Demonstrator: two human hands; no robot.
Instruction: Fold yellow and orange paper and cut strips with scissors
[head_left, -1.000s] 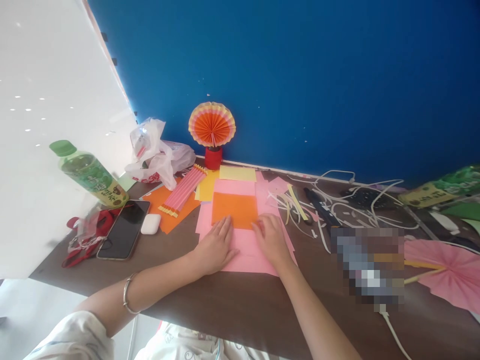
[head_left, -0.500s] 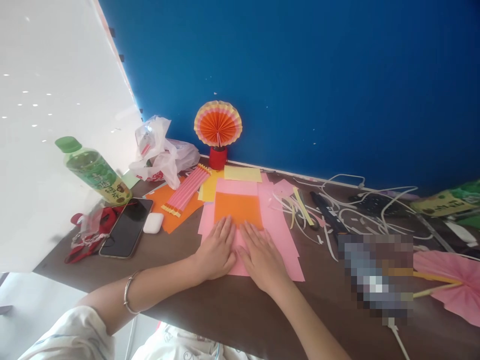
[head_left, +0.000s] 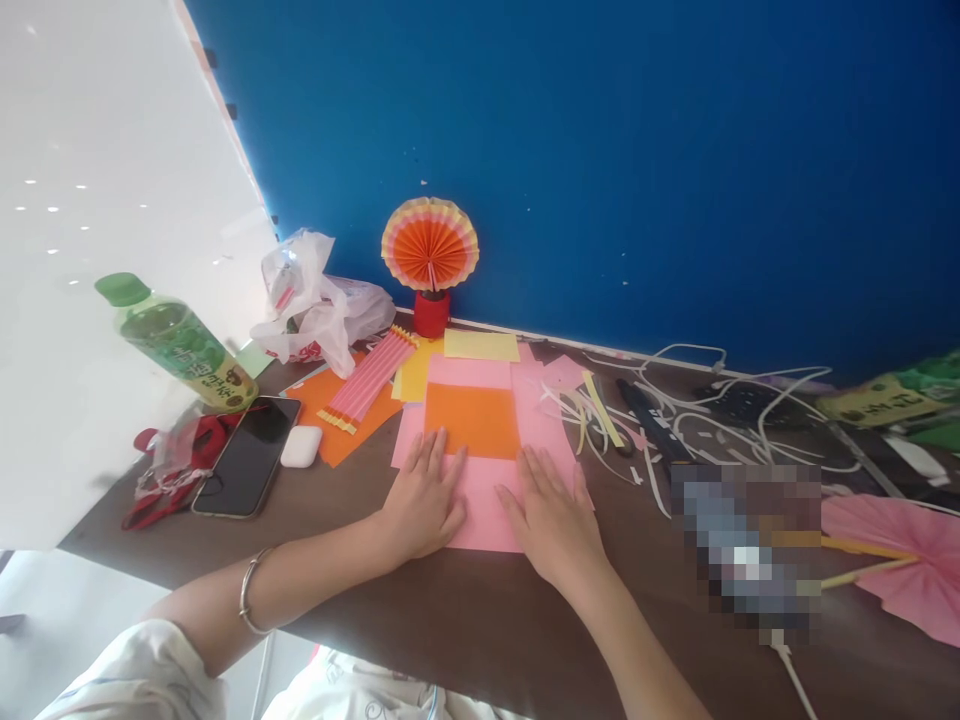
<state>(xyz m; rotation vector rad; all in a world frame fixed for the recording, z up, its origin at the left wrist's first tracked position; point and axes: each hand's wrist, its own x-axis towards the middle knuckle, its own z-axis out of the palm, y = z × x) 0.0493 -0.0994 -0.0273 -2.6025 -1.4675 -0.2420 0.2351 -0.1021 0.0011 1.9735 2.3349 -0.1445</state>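
Observation:
My left hand (head_left: 422,495) lies flat, fingers stretched out, on the left part of a pink paper sheet (head_left: 484,500) on the brown table (head_left: 480,610). My right hand (head_left: 553,508) lies flat on the sheet's right part, fingers spread. An orange paper square (head_left: 472,420) rests on the pink sheet just beyond my fingertips. Neither hand holds anything.
A green drink bottle (head_left: 180,345), a phone (head_left: 247,455) and a white earbud case (head_left: 301,446) sit at the left. A paper fan in a red cup (head_left: 429,255) stands by the blue wall. Pleated pink strips (head_left: 371,378), white cables (head_left: 720,400) and a pink fan (head_left: 900,555) lie around.
My right hand slid from the sheet's right side to its middle, then back toward the right edge. My left hand stayed flat in nearly the same place.

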